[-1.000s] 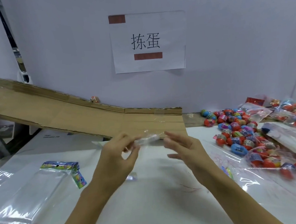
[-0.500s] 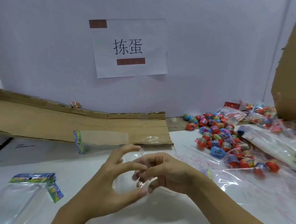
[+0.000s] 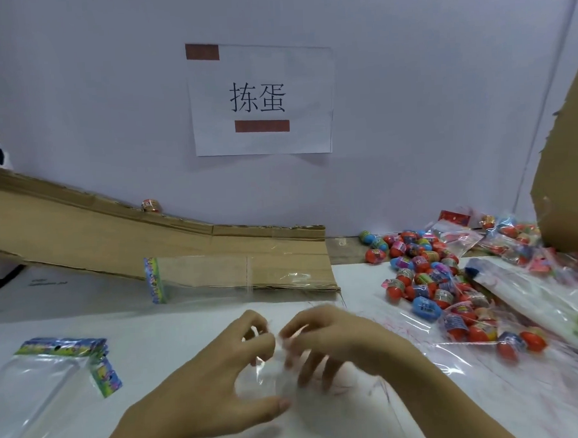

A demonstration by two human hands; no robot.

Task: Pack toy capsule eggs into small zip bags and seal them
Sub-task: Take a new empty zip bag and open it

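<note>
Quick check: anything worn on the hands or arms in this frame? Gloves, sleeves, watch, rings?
Nothing worn that shows. The left hand and right hand are both bare, no gloves. Both forearms are bare up to the frame's lower edge, so no sleeve is in view. No watch, band or ring is visible on either wrist or on the fingers that show. Nails look short and unpainted, though the frame is a bit soft.
</note>
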